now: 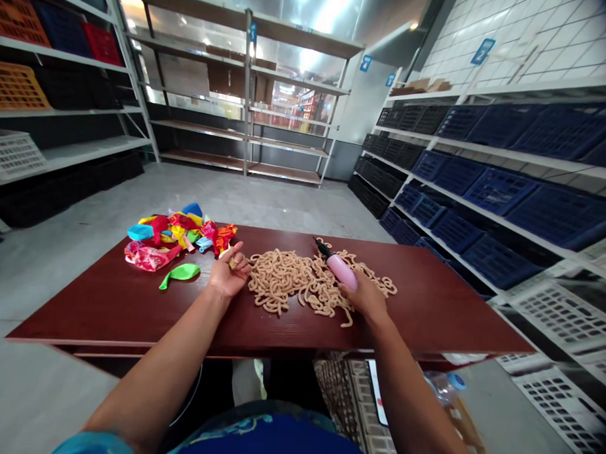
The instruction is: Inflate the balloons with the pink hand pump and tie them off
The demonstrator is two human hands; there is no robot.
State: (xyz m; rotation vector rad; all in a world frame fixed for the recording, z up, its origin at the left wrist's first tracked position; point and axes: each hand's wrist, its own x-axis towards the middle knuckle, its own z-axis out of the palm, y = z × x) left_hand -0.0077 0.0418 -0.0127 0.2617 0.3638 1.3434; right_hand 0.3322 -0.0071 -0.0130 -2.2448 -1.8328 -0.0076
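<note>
My right hand (367,295) is wrapped round a pink balloon pump (342,271) with a black nozzle, which points away from me over the pile. Palm up, my left hand (230,272) rests by the pile's left side with its fingers curled. Something small and pale shows between those fingers, too small to make out. Between my hands lies a heap of beige, worm-like curled pieces (281,279), spreading right beneath the pump. Limp, uninflated balloons (176,232) in many colours are piled beyond my left hand. One green balloon (181,274) lies apart, nearer to me.
The dark red table (429,311) stands before me. Shelves with blue crates (498,187) line the right, and a rack (247,119) stands at the back. Crates (19,88) fill the left shelves. Below the table at right are a plastic bottle (444,385) and a phone-like object (378,395).
</note>
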